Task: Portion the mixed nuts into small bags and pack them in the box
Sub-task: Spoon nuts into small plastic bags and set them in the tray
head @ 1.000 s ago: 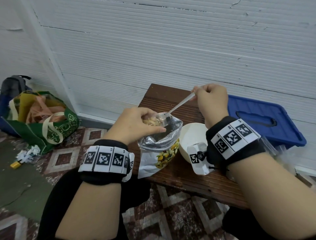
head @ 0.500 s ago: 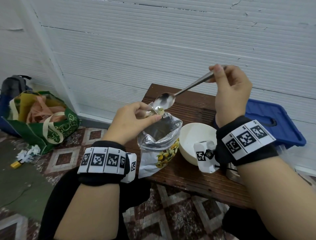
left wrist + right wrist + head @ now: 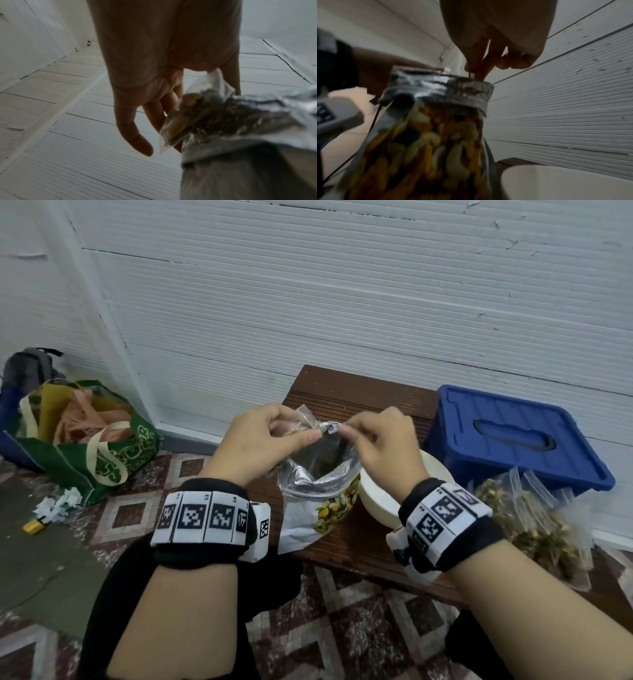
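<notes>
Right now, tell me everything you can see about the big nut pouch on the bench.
The nut pouch stands upright on the wooden bench, beside the white bowl. White outside, printed with mixed nuts, foil-lined, its mouth open and the rim folded down. The left hand and right hand pinch at its rim.

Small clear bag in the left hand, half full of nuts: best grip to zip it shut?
Probably pinch the small clear bag by its empty top strip, right hand coming from the right, opposite the left hand. The nuts sit low in it, so the strip above them is flat film. It hangs over the open nut pouch, so spills would likely drop back in.
</notes>
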Motion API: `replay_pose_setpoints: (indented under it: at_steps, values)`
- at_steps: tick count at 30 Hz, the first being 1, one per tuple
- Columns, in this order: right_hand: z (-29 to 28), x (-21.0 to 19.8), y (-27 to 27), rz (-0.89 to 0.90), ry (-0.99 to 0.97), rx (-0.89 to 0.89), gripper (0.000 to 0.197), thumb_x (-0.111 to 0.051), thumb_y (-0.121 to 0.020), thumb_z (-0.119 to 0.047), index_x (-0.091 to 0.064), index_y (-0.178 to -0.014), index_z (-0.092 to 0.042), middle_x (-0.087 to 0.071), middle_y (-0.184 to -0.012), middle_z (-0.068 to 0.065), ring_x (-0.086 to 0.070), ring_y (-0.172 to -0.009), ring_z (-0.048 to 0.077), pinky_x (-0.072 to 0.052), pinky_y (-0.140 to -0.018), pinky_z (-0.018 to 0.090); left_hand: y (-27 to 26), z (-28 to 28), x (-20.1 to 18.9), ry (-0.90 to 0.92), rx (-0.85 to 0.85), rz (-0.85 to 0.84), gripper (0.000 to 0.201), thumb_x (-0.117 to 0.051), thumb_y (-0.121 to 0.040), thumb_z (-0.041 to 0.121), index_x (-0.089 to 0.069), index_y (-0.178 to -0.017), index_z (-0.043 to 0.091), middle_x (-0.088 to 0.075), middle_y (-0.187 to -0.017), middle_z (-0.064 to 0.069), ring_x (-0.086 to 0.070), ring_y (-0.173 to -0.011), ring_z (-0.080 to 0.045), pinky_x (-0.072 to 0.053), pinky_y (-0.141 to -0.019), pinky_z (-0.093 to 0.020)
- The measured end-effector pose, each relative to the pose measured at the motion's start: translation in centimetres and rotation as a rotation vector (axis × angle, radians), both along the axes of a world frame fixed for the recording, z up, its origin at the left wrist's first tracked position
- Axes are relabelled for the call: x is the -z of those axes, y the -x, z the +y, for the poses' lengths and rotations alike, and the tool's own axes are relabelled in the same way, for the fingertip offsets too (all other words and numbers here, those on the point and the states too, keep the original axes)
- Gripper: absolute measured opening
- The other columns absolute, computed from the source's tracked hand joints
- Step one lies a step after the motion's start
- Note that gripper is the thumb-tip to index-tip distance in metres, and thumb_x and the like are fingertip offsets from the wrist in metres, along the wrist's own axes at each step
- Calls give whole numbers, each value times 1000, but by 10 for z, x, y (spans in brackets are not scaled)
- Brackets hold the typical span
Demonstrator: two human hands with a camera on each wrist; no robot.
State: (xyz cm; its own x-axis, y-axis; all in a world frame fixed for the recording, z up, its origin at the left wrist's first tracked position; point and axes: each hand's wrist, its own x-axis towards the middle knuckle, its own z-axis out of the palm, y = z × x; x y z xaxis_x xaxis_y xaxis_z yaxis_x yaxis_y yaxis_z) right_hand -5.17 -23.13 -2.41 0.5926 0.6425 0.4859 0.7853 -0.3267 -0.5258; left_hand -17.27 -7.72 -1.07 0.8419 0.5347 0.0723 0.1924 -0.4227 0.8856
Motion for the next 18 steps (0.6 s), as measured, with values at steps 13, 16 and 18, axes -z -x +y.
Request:
replay_pose_setpoints:
  at_steps: [13, 16, 18]
  values:
    - [2, 1, -7, 465, -66, 14, 24, -65, -88, -19, -63, -67, -8, -69, -66, 6, -67, -70, 29, -54, -76, 48, 3, -1, -3, -6, 17, 14, 32, -78, -69, 45, -66, -95, 32, -68, -96, 13, -60, -94, 3, -44, -75, -15]
    - [2, -3, -11, 508, -207, 130, 25, -64, -89, -18, -64, -68, -4, -71, -72, 0, -68, -75, 29, -54, -77, 51, 3, 1, -3, -10, 33, 20, 38, -80, -67, 46, -69, -99, 28, -69, -101, 13, -61, -98, 0, -46, -83, -18]
    - [-1, -8, -16, 523, -270, 209, 26, -62, -89, -18, -64, -67, -5, -71, -73, 2, -66, -78, 33, -54, -78, 52, 5, 1, -4, -15, 32, 18, 34, -80, -68, 44, -69, -97, 29, -67, -100, 14, -59, -95, 4, -43, -77, -13]
